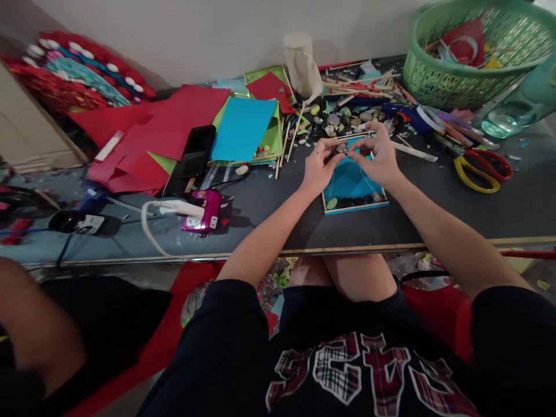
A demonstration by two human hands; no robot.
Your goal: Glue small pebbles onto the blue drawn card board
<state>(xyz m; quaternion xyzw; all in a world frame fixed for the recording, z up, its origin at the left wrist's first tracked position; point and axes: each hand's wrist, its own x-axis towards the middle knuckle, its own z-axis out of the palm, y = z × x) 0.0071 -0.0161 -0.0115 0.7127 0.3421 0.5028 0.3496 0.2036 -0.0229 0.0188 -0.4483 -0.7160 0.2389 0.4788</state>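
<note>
Both my hands meet over a blue card panel (pixel 351 176) edged with thin wooden sticks, lying on the dark table. My left hand (pixel 320 165) pinches a small greyish pebble (pixel 341 148) between thumb and fingertips. The fingertips of my right hand (pixel 379 155) are closed on the same pebble from the other side. Fine pale threads hang from about my fingers across the panel. Along the panel's near edge lies a row of dark pebbles (pixel 346 202), with a green pebble (pixel 332 203) at its left end.
Loose pebbles (pixel 333 120) and sticks lie behind the panel. Scissors (pixel 476 171) and a green basket (pixel 469 78) are on the right. Leftward are a purple power adapter (pixel 211 209), a phone (pixel 198 152), blue paper (pixel 243 127) and red paper (pixel 165 124). Another person's arm (pixel 39 330) shows lower left.
</note>
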